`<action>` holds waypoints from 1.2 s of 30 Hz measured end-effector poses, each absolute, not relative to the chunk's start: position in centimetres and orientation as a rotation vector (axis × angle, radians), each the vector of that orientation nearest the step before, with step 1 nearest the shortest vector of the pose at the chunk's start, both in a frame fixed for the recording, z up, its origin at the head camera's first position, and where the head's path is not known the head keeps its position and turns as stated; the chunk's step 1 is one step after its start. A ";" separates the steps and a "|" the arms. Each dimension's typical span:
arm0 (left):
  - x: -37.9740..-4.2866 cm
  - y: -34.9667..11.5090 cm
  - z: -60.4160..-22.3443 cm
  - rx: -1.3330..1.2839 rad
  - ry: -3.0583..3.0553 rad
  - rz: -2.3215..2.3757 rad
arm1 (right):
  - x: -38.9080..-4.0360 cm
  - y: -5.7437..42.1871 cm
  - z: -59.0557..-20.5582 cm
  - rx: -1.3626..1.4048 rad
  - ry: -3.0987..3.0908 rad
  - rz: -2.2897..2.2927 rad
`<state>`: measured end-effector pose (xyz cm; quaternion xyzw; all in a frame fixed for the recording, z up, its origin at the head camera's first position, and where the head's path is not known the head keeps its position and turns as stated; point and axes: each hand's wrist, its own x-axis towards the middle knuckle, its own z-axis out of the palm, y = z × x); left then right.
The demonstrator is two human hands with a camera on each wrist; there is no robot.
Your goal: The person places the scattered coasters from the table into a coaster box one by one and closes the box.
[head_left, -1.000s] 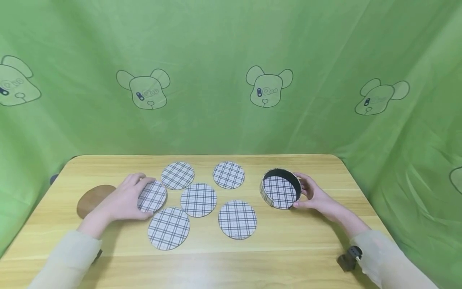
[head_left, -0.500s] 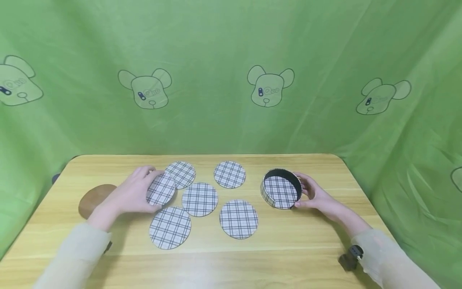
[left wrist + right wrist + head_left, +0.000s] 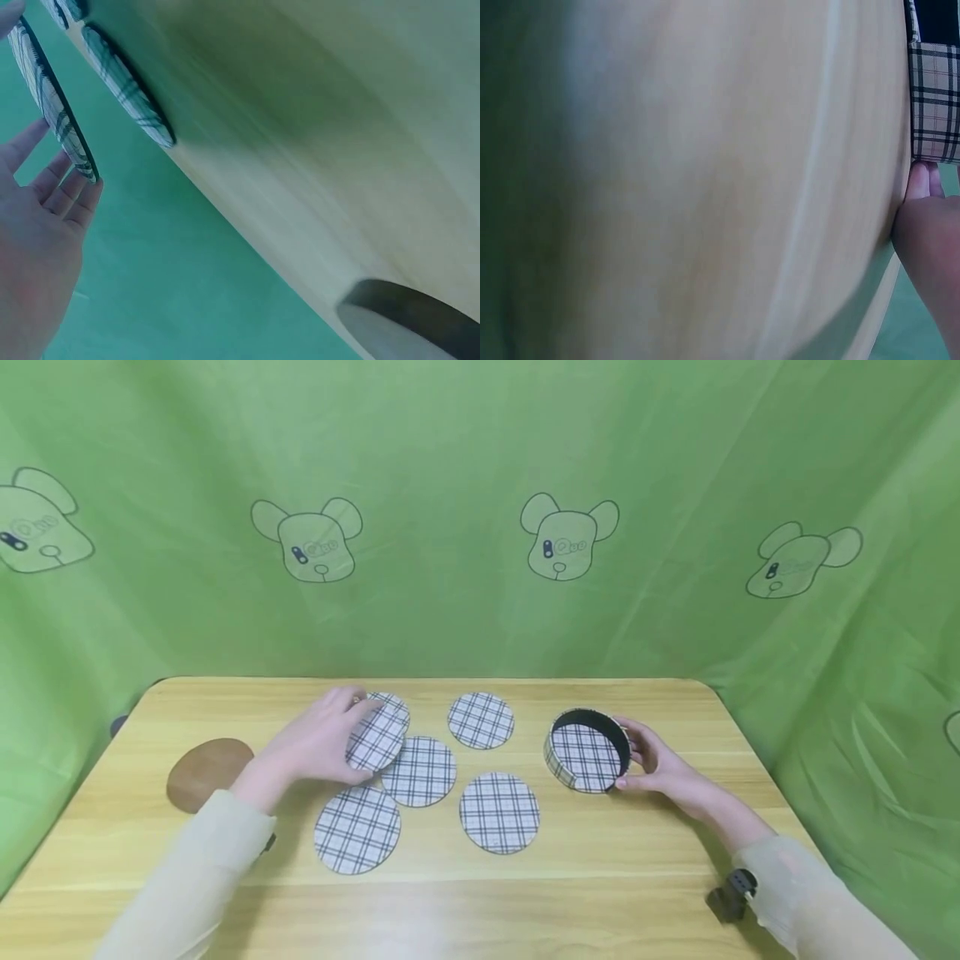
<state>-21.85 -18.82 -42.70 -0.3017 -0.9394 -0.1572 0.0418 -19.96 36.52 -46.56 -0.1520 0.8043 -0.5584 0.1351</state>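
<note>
In the head view my left hand grips a round plaid coaster at its edge, thumb near and fingers far. The left wrist view shows this coaster raised and tilted, the fingers spread along its rim. It overlaps the back-left coaster, which is mostly hidden. Other plaid coasters lie flat: a middle one, a front-left one, a front-right one and a back one. My right hand holds the side of a round plaid holder with a dark inner wall and plaid at its bottom.
A brown round piece lies at the left of the wooden table, by my left forearm. A green curtain with bear outlines hangs behind the table's far edge. A dark device is at my right sleeve.
My left hand has lifted the left coaster and carried it right and slightly back, over the back-left coaster. My right hand stays at the holder.
</note>
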 end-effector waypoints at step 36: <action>-24.8 -6.4 -42.0 -1.250 -2.815 -0.202 | -20.0 36.5 -46.7 -0.454 2.321 -1.630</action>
